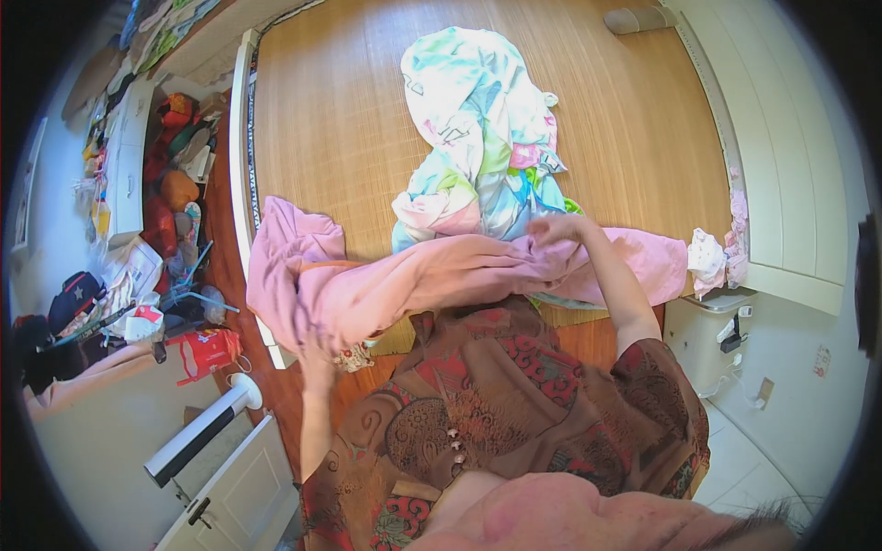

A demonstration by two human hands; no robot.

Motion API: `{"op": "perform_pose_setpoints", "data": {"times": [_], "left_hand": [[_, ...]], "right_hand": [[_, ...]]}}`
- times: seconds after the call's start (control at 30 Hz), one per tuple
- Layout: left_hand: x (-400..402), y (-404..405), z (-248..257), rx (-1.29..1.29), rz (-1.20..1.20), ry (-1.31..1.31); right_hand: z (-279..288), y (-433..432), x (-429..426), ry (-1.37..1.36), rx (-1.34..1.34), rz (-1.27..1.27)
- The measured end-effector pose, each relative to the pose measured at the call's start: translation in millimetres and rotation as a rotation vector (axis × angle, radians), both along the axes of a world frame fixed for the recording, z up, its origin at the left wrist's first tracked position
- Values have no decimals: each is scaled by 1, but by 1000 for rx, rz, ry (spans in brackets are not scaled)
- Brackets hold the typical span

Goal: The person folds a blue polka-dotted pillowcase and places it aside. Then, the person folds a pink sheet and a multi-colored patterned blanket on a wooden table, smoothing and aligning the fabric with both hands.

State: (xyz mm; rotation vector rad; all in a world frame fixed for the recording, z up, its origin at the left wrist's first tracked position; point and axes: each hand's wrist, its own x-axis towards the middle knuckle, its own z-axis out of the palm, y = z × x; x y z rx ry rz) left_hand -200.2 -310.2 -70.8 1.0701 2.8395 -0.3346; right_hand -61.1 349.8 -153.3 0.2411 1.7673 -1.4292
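A pink cloth garment or sheet [427,275] lies stretched crosswise over the near edge of a bed covered with a woven mat [331,117]. My left hand [318,348] is at the cloth's near left part, blurred; its fingers are partly hidden and its grip is unclear. Over the cloth's upper edge, right of the middle, is my right hand [555,229], bent at the wrist and also blurred; whether it pinches the fabric cannot be told. Beyond it a crumpled white, blue and green patterned bedding cloth [475,103] lies on the mat, its near end touching the pink cloth.
A rolled grey-brown item [637,21] lies at the far right corner. Left of the bed stand a white cabinet [127,165], heaped goods, blue hangers [196,293] and a white tower fan [200,430]. A lidded bin [710,330] and crumpled tissue-like cloth [706,258] are at right.
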Motion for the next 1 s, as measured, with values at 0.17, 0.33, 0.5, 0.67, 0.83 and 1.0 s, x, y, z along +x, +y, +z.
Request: {"op": "perform_pose_setpoints", "data": {"times": [0.17,0.33,0.5,0.67,0.83,1.0], "left_hand": [[50,87,26,348,403,-606],[48,115,48,320,452,-769],[58,99,59,378,665,-883],[75,112,56,984,1055,-1303],[31,187,101,1783,769,-1947],[15,222,97,1172,981,-1464]], "right_hand": [[3,-9,-93,8,253,-422],[-67,-116,-147,466,332,-372],[-109,-142,-180,245,-84,-1134],[26,-102,-233,183,-906,-1097],[195,-250,-136,436,-801,-263],[186,-272,-65,703,-602,188]]}}
